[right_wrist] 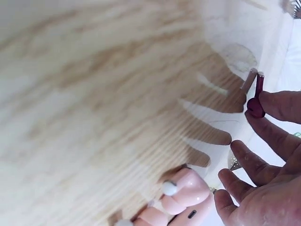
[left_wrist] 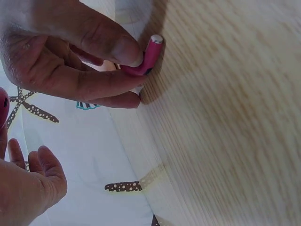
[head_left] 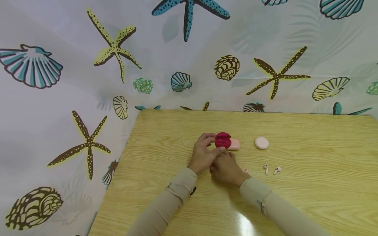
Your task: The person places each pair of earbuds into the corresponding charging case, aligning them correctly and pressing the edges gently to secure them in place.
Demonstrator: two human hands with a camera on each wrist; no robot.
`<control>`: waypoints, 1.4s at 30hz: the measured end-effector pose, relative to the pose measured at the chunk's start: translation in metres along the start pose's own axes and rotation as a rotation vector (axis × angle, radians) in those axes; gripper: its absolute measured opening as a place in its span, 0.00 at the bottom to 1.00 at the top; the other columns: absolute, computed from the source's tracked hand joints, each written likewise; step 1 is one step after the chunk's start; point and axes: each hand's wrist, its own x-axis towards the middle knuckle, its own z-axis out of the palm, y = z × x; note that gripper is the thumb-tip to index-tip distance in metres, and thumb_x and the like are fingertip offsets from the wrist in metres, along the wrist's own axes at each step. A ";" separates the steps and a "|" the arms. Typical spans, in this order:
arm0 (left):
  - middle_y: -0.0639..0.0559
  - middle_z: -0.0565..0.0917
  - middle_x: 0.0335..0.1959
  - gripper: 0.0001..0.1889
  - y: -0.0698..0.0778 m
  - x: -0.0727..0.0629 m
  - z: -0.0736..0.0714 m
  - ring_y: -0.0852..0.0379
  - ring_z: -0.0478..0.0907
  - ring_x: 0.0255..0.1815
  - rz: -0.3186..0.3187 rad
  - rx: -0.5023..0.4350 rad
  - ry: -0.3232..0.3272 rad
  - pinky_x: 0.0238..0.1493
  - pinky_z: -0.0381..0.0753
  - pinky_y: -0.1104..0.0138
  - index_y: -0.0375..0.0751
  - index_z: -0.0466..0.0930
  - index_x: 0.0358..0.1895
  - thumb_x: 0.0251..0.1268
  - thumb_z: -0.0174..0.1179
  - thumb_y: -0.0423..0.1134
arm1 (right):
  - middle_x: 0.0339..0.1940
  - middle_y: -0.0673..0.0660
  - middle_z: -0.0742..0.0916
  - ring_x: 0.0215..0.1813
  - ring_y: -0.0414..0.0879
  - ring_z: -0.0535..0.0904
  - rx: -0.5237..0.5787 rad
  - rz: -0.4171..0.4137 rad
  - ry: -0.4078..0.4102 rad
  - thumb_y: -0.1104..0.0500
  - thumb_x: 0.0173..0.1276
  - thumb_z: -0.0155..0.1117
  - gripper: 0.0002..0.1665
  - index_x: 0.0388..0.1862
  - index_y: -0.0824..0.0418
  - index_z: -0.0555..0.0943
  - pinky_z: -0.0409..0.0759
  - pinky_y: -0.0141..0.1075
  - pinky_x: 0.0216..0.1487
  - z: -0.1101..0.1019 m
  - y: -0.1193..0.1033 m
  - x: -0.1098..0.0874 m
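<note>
My left hand [head_left: 203, 154] grips a red earbud case [head_left: 222, 141] whose lid stands raised. In the left wrist view only a sliver of that case shows at the left edge, beside the left hand's fingers [left_wrist: 44, 172]. Just below and to the right of it, my right hand [head_left: 225, 166] pinches a red earbud [left_wrist: 153, 54] between thumb and index finger. The right wrist view shows this earbud [right_wrist: 256, 107] stem upward, close over the table, with the other fingers spread. A pink case [head_left: 235, 145] lies right beside the red one, partly hidden by it.
A pale round case [head_left: 261, 143] lies to the right on the wooden table [head_left: 319, 157]. Nearer are two pale earbuds [head_left: 266, 169]. Pink earbuds [right_wrist: 188, 186] lie by the right hand, mostly hidden in the head view. A patterned cloth [head_left: 206, 88] hangs behind the table.
</note>
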 end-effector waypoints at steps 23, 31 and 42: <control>0.47 0.79 0.53 0.13 0.002 0.001 0.003 0.51 0.74 0.57 0.057 -0.009 -0.012 0.55 0.76 0.51 0.37 0.84 0.41 0.56 0.68 0.41 | 0.43 0.69 0.85 0.52 0.65 0.78 0.200 -0.016 0.556 0.72 0.52 0.70 0.07 0.31 0.71 0.82 0.73 0.61 0.53 -0.072 0.047 -0.023; 0.47 0.79 0.53 0.12 0.002 0.001 0.006 0.51 0.75 0.57 0.060 -0.006 -0.003 0.55 0.76 0.52 0.37 0.84 0.41 0.56 0.69 0.40 | 0.46 0.69 0.85 0.54 0.64 0.76 0.228 -0.067 0.656 0.71 0.52 0.71 0.08 0.32 0.71 0.82 0.71 0.57 0.58 -0.095 0.041 -0.018; 0.47 0.79 0.53 0.12 0.003 0.001 0.007 0.51 0.74 0.58 0.070 -0.006 -0.018 0.56 0.76 0.53 0.37 0.84 0.41 0.57 0.67 0.40 | 0.49 0.67 0.83 0.57 0.63 0.74 0.255 -0.164 0.642 0.72 0.52 0.71 0.08 0.33 0.70 0.83 0.68 0.60 0.59 -0.105 0.022 -0.011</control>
